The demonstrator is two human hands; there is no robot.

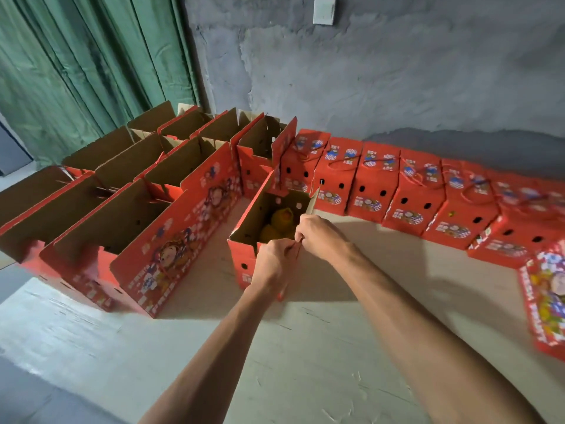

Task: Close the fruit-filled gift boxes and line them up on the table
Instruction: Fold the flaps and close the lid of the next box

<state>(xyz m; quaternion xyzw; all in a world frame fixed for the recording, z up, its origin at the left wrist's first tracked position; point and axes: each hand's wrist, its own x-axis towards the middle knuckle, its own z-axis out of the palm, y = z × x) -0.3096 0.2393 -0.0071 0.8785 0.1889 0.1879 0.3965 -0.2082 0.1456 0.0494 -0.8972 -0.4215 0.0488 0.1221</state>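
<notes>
An open red gift box (pixel 243 264) stands on the pale table (pixel 305 347) in the middle, with yellow fruit (pixel 279 223) visible inside. Its brown flaps stand up. My left hand (pixel 273 264) and my right hand (pixel 318 237) meet at the box's near right top edge, both pinching the flap there. A row of closed red boxes (pixel 376 182) with cord handles runs along the wall from the centre to the right.
Several open red boxes (pixel 159 215) with raised flaps crowd the left and back of the table. Another red box (pixel 547 298) lies at the right edge. A grey concrete wall (pixel 367 71) stands behind, green curtains (pixel 76 62) at the left.
</notes>
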